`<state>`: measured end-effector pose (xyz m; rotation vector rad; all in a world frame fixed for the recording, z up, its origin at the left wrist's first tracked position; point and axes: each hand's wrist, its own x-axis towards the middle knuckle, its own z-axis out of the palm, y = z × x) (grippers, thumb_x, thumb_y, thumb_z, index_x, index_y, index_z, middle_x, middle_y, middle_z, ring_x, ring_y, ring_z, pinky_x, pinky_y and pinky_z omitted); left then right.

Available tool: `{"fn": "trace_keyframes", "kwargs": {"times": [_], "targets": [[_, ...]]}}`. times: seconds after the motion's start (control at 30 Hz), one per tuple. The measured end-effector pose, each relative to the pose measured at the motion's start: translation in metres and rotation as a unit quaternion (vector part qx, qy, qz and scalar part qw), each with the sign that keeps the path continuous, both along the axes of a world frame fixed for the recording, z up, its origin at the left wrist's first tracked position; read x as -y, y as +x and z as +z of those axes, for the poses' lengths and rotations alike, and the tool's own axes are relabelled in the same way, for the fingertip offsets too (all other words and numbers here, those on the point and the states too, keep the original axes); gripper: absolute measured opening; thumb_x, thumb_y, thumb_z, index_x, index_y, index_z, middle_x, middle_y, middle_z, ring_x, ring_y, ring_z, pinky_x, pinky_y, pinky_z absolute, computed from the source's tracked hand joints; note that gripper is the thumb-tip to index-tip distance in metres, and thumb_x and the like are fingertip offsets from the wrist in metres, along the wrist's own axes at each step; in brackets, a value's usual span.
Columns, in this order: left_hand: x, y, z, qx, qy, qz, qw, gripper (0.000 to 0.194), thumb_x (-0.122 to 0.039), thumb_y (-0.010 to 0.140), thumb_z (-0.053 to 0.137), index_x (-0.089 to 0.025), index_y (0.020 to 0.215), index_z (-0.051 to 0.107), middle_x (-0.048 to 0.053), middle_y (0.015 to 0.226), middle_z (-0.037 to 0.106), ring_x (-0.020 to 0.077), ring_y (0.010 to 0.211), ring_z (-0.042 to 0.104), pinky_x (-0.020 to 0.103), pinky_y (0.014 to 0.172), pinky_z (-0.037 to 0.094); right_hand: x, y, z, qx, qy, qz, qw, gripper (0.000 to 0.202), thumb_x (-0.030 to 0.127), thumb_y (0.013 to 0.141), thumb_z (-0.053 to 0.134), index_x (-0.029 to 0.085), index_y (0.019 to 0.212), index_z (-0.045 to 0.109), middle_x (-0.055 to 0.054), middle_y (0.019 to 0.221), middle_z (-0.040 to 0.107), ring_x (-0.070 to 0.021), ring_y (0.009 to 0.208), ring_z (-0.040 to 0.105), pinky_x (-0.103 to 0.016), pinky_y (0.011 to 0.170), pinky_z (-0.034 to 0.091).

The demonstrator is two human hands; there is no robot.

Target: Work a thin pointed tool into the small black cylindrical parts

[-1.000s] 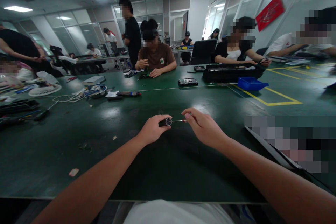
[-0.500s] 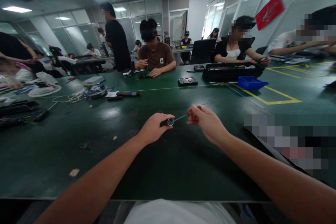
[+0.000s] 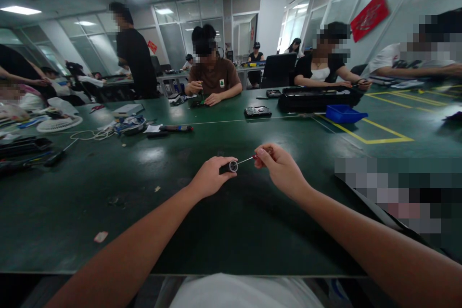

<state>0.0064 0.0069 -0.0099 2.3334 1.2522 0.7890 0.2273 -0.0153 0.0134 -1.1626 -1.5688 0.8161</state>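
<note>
My left hand [image 3: 212,175] is closed around a dark cylindrical part [image 3: 227,167], whose round, light-rimmed end faces right. My right hand [image 3: 279,166] grips a screwdriver by its reddish handle [image 3: 255,156]. The thin metal shaft [image 3: 245,160] points left, and its tip is at the rimmed end of the cylinder; whether it goes inside is too small to tell. Both hands are held above the green table [image 3: 231,231], a short way apart.
Beyond my hands lie a metal-cased device [image 3: 257,111], a blue tray [image 3: 344,114], a long black housing [image 3: 314,100] and a dark tool [image 3: 176,128]. Cables and parts [image 3: 130,124] are at the left. People sit across the table.
My right hand has turned slightly, so the reddish handle shows more. The cylinder has shifted slightly left in my left hand. A standing person in the background has moved left.
</note>
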Motion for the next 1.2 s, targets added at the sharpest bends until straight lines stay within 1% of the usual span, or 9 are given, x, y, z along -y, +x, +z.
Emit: {"fn": "trace_keyframes", "kwargs": {"times": [0.13, 0.3, 0.47, 0.57, 0.77, 0.83, 1.0, 1.1, 1.2], "targets": [[0.001, 0.000, 0.001, 0.007, 0.002, 0.011, 1.000, 0.038, -0.027, 0.083, 0.072, -0.026, 0.121, 0.066, 0.003, 0.117, 0.069, 0.0222, 0.108, 0.061, 0.036, 0.097, 0.044, 0.005, 0.001, 0.004, 0.076, 0.021, -0.041, 0.996, 0.030, 0.048, 0.090, 0.056, 0.020, 0.086, 0.065, -0.002, 0.071, 0.067, -0.0164, 0.064, 0.062, -0.029, 0.060, 0.045], [0.003, -0.001, 0.002, 0.014, 0.005, 0.015, 1.000, 0.037, -0.027, 0.083, 0.073, -0.028, 0.120, 0.067, 0.001, 0.114, 0.070, 0.0218, 0.105, 0.062, 0.036, 0.094, 0.045, 0.010, 0.003, 0.006, 0.180, 0.071, -0.088, 0.977, 0.042, 0.057, 0.084, 0.063, 0.021, 0.063, 0.059, 0.002, 0.051, 0.056, -0.0124, 0.046, 0.048, -0.026, 0.047, 0.033], [0.000, -0.003, 0.001, 0.024, 0.011, 0.022, 0.999, 0.038, -0.024, 0.082, 0.073, -0.027, 0.120, 0.066, 0.002, 0.113, 0.070, 0.0212, 0.105, 0.062, 0.036, 0.096, 0.045, 0.013, 0.001, 0.006, 0.183, 0.111, -0.015, 0.977, 0.017, 0.037, 0.090, 0.061, 0.021, 0.093, 0.066, -0.003, 0.080, 0.072, -0.0177, 0.069, 0.066, -0.029, 0.060, 0.047], [-0.001, -0.004, 0.001, 0.031, 0.015, 0.026, 0.999, 0.039, -0.025, 0.083, 0.072, -0.027, 0.121, 0.066, 0.002, 0.113, 0.069, 0.0211, 0.105, 0.062, 0.037, 0.096, 0.046, 0.014, 0.001, 0.007, 0.191, 0.131, 0.021, 0.973, 0.013, 0.029, 0.092, 0.056, 0.021, 0.098, 0.064, -0.004, 0.091, 0.073, -0.0192, 0.082, 0.068, -0.030, 0.070, 0.049], [0.000, -0.004, 0.000, 0.023, 0.007, 0.023, 0.999, 0.039, -0.027, 0.083, 0.072, -0.028, 0.122, 0.066, 0.003, 0.115, 0.069, 0.0222, 0.107, 0.061, 0.038, 0.097, 0.045, 0.014, 0.002, 0.011, 0.228, 0.079, 0.017, 0.970, 0.034, 0.041, 0.101, 0.038, 0.022, 0.098, 0.066, 0.000, 0.065, 0.065, -0.0172, 0.059, 0.061, -0.030, 0.059, 0.043], [0.000, -0.004, 0.000, 0.020, 0.008, 0.020, 1.000, 0.039, -0.027, 0.083, 0.072, -0.028, 0.122, 0.066, 0.002, 0.114, 0.069, 0.0223, 0.106, 0.061, 0.038, 0.096, 0.046, 0.014, 0.002, 0.011, 0.239, 0.077, 0.009, 0.968, 0.033, 0.039, 0.101, 0.037, 0.022, 0.107, 0.066, -0.001, 0.067, 0.066, -0.0167, 0.055, 0.057, -0.030, 0.056, 0.040], [0.000, -0.003, 0.001, 0.020, 0.007, 0.023, 1.000, 0.038, -0.024, 0.083, 0.072, -0.027, 0.120, 0.066, 0.003, 0.113, 0.069, 0.0220, 0.106, 0.061, 0.038, 0.097, 0.045, 0.015, 0.001, 0.010, 0.237, 0.098, 0.034, 0.966, 0.032, 0.029, 0.097, 0.044, 0.021, 0.126, 0.056, -0.004, 0.082, 0.069, -0.0183, 0.064, 0.059, -0.031, 0.061, 0.041], [0.000, -0.003, 0.001, 0.026, 0.012, 0.028, 0.999, 0.039, -0.023, 0.082, 0.072, -0.027, 0.121, 0.066, 0.003, 0.111, 0.069, 0.0213, 0.104, 0.062, 0.036, 0.096, 0.046, 0.017, 0.001, 0.011, 0.230, 0.108, 0.052, 0.966, 0.029, 0.028, 0.097, 0.044, 0.020, 0.121, 0.058, -0.005, 0.086, 0.068, -0.0197, 0.074, 0.062, -0.032, 0.067, 0.043], [0.000, -0.003, 0.002, 0.025, 0.016, 0.022, 0.999, 0.039, -0.023, 0.082, 0.073, -0.026, 0.120, 0.067, 0.002, 0.111, 0.070, 0.0210, 0.104, 0.062, 0.036, 0.095, 0.046, 0.016, 0.001, 0.013, 0.239, 0.092, 0.049, 0.965, 0.030, 0.035, 0.100, 0.040, 0.021, 0.111, 0.064, -0.004, 0.081, 0.068, -0.0190, 0.070, 0.062, -0.031, 0.064, 0.042]]}}
